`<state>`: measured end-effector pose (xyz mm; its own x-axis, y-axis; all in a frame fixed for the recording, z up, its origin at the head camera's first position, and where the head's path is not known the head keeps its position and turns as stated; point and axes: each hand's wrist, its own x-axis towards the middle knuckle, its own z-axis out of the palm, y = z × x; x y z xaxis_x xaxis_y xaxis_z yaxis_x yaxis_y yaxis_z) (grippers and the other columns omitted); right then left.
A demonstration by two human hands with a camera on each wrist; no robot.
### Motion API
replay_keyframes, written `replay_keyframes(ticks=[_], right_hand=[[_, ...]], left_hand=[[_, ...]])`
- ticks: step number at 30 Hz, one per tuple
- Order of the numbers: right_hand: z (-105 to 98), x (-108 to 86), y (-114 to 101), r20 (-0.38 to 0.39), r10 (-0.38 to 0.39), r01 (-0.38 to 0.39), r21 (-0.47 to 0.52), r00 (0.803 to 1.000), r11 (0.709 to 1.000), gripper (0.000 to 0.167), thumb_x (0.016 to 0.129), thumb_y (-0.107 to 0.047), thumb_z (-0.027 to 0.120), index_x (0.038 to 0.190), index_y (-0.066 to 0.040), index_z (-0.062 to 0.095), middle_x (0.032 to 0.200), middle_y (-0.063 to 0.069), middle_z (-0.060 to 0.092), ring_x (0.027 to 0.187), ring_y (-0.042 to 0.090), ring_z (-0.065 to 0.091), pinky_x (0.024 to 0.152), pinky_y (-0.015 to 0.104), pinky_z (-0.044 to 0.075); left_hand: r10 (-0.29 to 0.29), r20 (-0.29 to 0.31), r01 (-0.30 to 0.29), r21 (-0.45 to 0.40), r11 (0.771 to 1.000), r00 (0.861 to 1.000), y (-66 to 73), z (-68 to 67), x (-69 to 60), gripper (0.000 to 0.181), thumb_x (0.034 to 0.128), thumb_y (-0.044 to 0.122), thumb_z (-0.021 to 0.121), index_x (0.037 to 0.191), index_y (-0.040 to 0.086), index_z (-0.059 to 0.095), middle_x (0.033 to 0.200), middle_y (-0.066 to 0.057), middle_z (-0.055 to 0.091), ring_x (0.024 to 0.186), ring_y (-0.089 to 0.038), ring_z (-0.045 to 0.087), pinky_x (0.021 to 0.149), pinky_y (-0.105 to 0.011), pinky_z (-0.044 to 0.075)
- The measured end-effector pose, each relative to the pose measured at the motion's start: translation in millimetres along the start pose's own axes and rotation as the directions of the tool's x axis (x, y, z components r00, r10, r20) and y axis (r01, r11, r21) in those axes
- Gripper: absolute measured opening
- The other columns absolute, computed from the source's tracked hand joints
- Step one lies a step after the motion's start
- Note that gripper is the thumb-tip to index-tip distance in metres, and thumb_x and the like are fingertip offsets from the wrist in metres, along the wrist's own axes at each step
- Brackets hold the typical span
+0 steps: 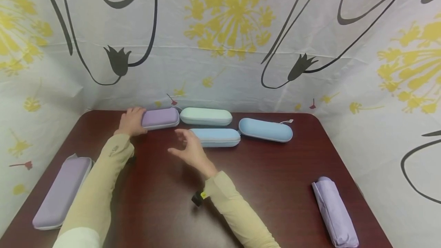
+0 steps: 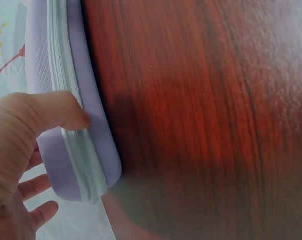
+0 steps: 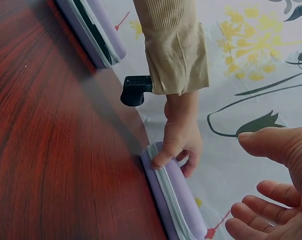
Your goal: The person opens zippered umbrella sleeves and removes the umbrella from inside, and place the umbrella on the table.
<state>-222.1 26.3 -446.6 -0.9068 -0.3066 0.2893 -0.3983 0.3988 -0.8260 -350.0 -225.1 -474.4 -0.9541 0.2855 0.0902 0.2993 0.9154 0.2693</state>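
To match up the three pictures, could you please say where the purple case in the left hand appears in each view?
Head: purple case left of centre, mid-height.
Left wrist: purple case at left, cut by the top edge.
Right wrist: purple case at bottom, near centre.
Shared landmark: left hand, gripping it.

Back-left case [image 1: 160,118]: lilac, white
Front-left case [image 1: 63,192]: lilac, white
Back-middle case [image 1: 206,116]: pale mint
Centre case [image 1: 220,137]: light blue
Right case [image 1: 265,130]: light blue
Cloth bundle [image 1: 335,213]: lavender
Surface [image 1: 155,209]: red-brown, dark grain
Backdrop [image 1: 172,30]: white, yellow bursts, grey tulips
Sleeves [image 1: 106,179]: beige
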Motion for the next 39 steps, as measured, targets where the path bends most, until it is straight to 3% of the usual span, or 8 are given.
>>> replay_keyframes(ticks=[9, 18, 39], right_hand=[[2, -6.7, 9, 0.013, 0.004, -0.003, -0.019, 1.0, 1.0, 0.055, 0.076, -0.009, 0.076, 0.124, 0.004, 0.052, 0.114, 0.021, 0.056, 0.102, 0.032, 0.057, 0.087, 0.033, 0.049], [9, -17.4, 21, 0.014, -0.023, 0.023, -0.025, 1.0, 0.999, 0.055, 0.074, -0.007, 0.077, 0.121, 0.006, 0.052, 0.112, 0.022, 0.057, 0.101, 0.031, 0.057, 0.086, 0.034, 0.049], [16, -36.1, 35, 0.035, 0.017, -0.017, 0.005, 0.999, 1.0, 0.059, 0.071, -0.004, 0.078, 0.122, 0.008, 0.051, 0.112, 0.023, 0.056, 0.102, 0.035, 0.057, 0.087, 0.036, 0.049]], left_hand=[[0.019, 0.028, -0.018, -0.037, 0.999, 0.999, -0.4, -3.5, -9.7, 0.076, 0.0577, 0.016, 0.082, 0.121, -0.009, 0.047, 0.122, -0.027, 0.046, 0.11, -0.045, 0.041, 0.085, -0.059, 0.038], [0.078, -0.006, -0.079, -0.063, 0.995, 0.997, 0.5, 0.1, -38.2, 0.076, 0.055, 0.013, 0.082, 0.119, -0.009, 0.049, 0.122, -0.026, 0.048, 0.109, -0.044, 0.042, 0.084, -0.058, 0.04], [0.162, -0.022, -0.163, -0.061, 0.985, 0.986, 15.9, -1.1, -105.4, 0.076, 0.0492, 0.016, 0.082, 0.117, -0.004, 0.053, 0.119, -0.021, 0.052, 0.108, -0.041, 0.045, 0.085, -0.056, 0.041]])
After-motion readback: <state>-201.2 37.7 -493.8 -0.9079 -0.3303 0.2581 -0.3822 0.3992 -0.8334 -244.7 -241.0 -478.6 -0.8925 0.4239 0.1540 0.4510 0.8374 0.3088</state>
